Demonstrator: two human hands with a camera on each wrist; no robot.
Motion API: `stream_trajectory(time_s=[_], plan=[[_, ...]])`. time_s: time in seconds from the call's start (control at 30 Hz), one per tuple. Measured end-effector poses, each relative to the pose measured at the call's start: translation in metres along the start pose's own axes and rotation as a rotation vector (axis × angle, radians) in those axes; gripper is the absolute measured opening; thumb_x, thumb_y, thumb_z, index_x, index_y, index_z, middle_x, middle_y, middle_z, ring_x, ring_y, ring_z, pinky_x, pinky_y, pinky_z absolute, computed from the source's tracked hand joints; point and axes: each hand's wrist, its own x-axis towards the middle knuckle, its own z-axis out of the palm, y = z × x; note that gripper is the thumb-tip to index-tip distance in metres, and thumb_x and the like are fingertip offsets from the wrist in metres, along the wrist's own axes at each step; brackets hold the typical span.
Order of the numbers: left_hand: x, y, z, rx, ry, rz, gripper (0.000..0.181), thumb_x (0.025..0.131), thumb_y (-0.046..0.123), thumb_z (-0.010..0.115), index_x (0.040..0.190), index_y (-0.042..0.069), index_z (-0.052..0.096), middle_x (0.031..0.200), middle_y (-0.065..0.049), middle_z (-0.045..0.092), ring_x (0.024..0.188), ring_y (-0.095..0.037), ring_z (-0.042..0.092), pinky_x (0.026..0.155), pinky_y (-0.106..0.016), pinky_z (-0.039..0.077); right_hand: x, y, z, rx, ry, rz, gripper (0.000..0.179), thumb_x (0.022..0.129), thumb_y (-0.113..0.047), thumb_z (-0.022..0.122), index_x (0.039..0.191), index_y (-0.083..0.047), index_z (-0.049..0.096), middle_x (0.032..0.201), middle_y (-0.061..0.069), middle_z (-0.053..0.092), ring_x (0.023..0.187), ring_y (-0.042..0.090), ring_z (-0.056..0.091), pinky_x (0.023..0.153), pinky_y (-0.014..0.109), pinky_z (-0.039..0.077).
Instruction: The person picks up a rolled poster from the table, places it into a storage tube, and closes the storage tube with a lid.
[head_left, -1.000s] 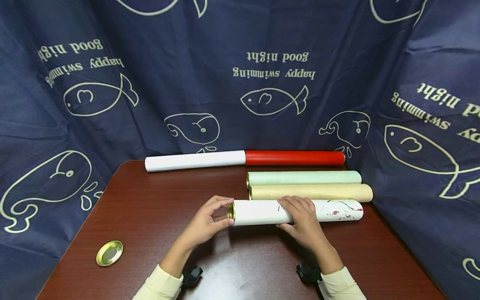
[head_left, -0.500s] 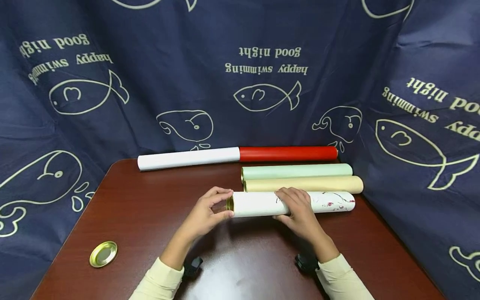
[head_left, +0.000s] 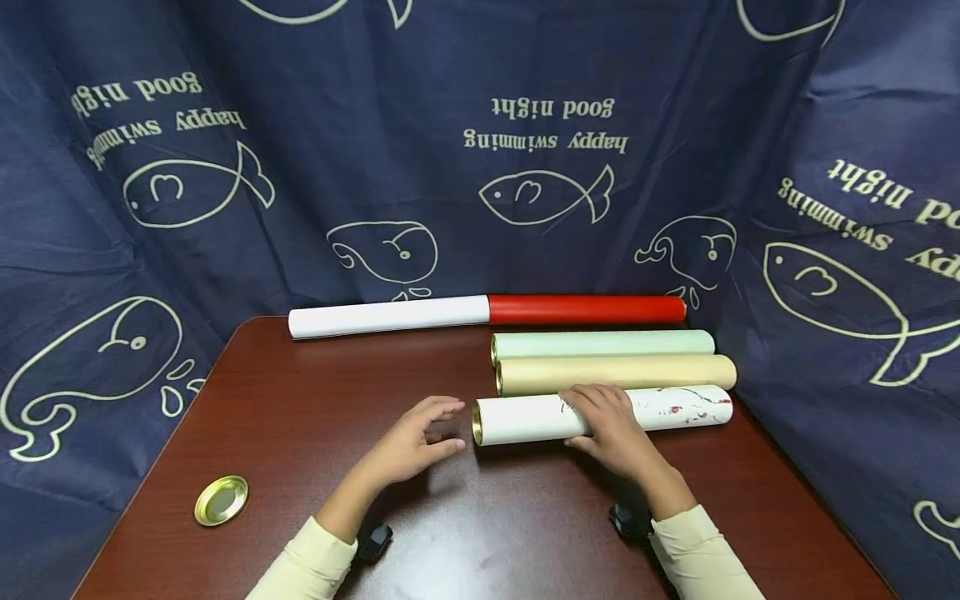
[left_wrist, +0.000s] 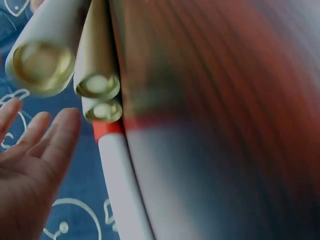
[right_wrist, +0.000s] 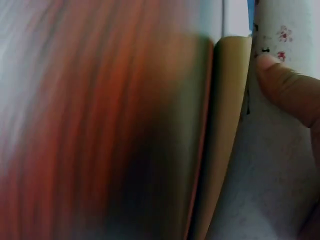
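A white cardboard tube [head_left: 525, 419] with red blossom print lies slightly slanted in the head view, its gold-rimmed end [head_left: 477, 423] facing left. My right hand [head_left: 611, 421] grips it around the middle, thumb on the near side; in the right wrist view the thumb [right_wrist: 287, 87] presses along the printed surface. Just left of the gold end, my left hand [head_left: 412, 442] holds nothing, its fingers and thumb spread apart with a small gap to the tube. The left wrist view shows that end [left_wrist: 42, 67] beyond the loose fingers [left_wrist: 55, 140].
A round gold lid [head_left: 222, 500] lies on the table [head_left: 300, 433] at the left. Behind the white tube are a cream tube [head_left: 615, 375] and a pale green tube [head_left: 600, 343]. A long white-and-red roll [head_left: 390, 316] lies along the back edge, before a blue curtain [head_left: 420, 108].
My left hand has let go of the tube's gold end, and a gap has opened between them. The tube has shifted a little to the right with my right hand, tilting slightly.
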Motion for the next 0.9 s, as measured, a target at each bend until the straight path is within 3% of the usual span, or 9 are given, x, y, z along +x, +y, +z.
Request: stream_trajectory(time_s=[0.17,0.33,0.43,0.63,0.9], plan=[[-0.018,-0.006,-0.032,0.184,-0.050,-0.033,0.045,0.093,0.022,0.072,0.132,0.004,0.059,0.138,-0.017,0.049,0.121,-0.042,0.054,0.090,-0.053,0.052,-0.009,0.017,0.001,-0.008,-0.075,0.077,0.079,0.060,-0.019,0.094,0.131,-0.010,0.060,0.127,0.012,0.059,0.118,0.035,0.050,0.101,0.065,0.028],[-0.028,-0.011,-0.064,0.306,-0.014,-0.011,0.037,0.092,0.020,0.073,0.126,0.007,0.064,0.133,-0.011,0.055,0.113,-0.033,0.058,0.081,-0.046,0.056,-0.001,0.026,0.005,-0.012,-0.164,0.102,0.076,0.065,-0.021,0.092,0.132,-0.009,0.058,0.130,0.012,0.058,0.120,0.036,0.047,0.101,0.068,0.028],[-0.020,-0.014,-0.080,0.349,0.003,0.001,0.032,0.092,0.017,0.073,0.123,0.009,0.066,0.131,-0.007,0.057,0.110,-0.028,0.059,0.077,-0.043,0.055,0.004,0.034,0.004,-0.034,-0.177,0.095,0.077,0.064,-0.020,0.092,0.132,-0.008,0.058,0.129,0.013,0.058,0.118,0.036,0.047,0.100,0.067,0.030],[0.006,-0.020,-0.109,0.484,-0.029,0.023,0.027,0.091,0.011,0.071,0.117,0.003,0.067,0.126,-0.013,0.059,0.115,-0.031,0.058,0.087,-0.052,0.053,0.017,0.050,0.005,-0.063,-0.159,0.051,0.076,0.063,-0.016,0.093,0.129,-0.006,0.058,0.126,0.013,0.059,0.115,0.038,0.048,0.095,0.066,0.034],[0.023,-0.033,-0.128,0.604,-0.088,-0.050,0.027,0.093,0.014,0.069,0.117,0.002,0.068,0.127,-0.018,0.058,0.119,-0.035,0.056,0.100,-0.053,0.044,0.033,0.060,0.007,-0.093,-0.215,0.077,0.075,0.066,-0.016,0.092,0.131,-0.006,0.057,0.127,0.010,0.059,0.119,0.038,0.048,0.102,0.069,0.030]])
